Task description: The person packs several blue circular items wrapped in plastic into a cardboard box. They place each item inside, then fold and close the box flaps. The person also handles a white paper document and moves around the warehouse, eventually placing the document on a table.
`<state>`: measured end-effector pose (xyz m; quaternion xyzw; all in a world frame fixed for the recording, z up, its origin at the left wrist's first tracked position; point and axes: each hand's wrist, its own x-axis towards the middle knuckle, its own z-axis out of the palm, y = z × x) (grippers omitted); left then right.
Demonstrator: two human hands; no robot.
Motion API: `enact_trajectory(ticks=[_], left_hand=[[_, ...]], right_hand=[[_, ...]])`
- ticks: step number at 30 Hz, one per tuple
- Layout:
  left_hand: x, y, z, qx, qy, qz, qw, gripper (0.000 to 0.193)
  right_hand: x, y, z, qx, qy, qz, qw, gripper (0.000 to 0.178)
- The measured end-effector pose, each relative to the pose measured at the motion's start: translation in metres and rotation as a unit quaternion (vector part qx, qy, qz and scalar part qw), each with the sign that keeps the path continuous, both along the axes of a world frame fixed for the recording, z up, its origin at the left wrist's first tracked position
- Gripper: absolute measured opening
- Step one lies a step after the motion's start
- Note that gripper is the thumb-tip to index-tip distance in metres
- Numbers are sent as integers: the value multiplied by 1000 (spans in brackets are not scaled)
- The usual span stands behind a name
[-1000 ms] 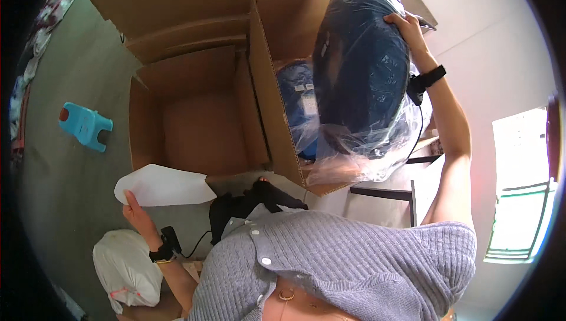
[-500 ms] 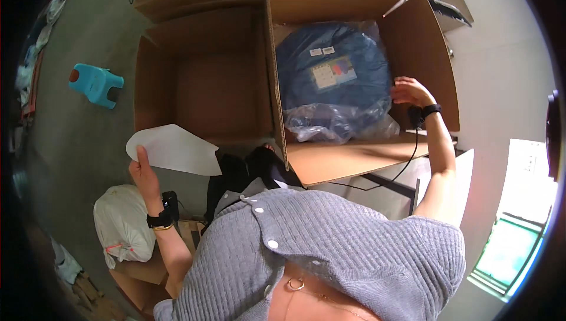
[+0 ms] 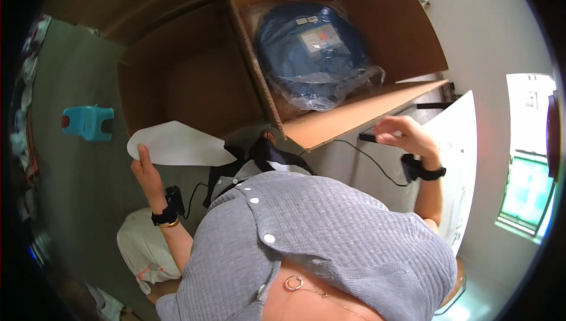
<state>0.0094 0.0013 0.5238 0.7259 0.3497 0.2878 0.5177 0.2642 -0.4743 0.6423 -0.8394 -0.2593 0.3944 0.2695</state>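
Observation:
My left hand (image 3: 148, 173) grips the rounded end of a white sheet (image 3: 180, 147), thumb on top. The sheet stretches rightward in front of an empty-looking cardboard box (image 3: 191, 79). Beside that box stands a second open cardboard box (image 3: 395, 32), its near flap (image 3: 354, 117) folded outward. A round dark-blue bundle (image 3: 283, 49) in clear plastic lies in it, with a printed card (image 3: 323, 39) on top. My right hand (image 3: 407, 138) is in the air just right of the near flap, fingers loosely bent and apart from the thumb. I see nothing held there.
A small turquoise stool (image 3: 88, 122) stands on the floor at the left. A tied white bag (image 3: 147, 244) is by my left forearm. At the right are a white panel (image 3: 463, 161) and a window (image 3: 525, 185). A black cable (image 3: 374, 161) runs to my right wrist.
My right hand has come out of the box with the blue bundle and moved nearer to me, past the flap. My left hand keeps hold of the sheet. The view has turned somewhat.

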Motion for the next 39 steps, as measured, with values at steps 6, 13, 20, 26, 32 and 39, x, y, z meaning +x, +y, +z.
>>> enact_trajectory(ticks=[6,13,20,26,32,39], left_hand=[[-5,14,-4,-1,60,-42,997,46],[-5,0,1,27,86,-16,996,49],[25,-28,36,89,12,16,996,47],[-7,-52,45,66,114,25,991,46],[-12,-65,44,44,149,54,986,41],[7,-79,38,34,104,71,991,41]], right_hand=[[14,28,-61,219,-237,-105,940,22],[97,91,-107,230,-297,-91,922,25],[195,183,-255,69,-407,-27,910,63],[169,191,-392,-169,-222,124,952,95],[221,213,-382,-283,-40,310,907,81],[333,293,-210,-263,-141,226,927,53]])
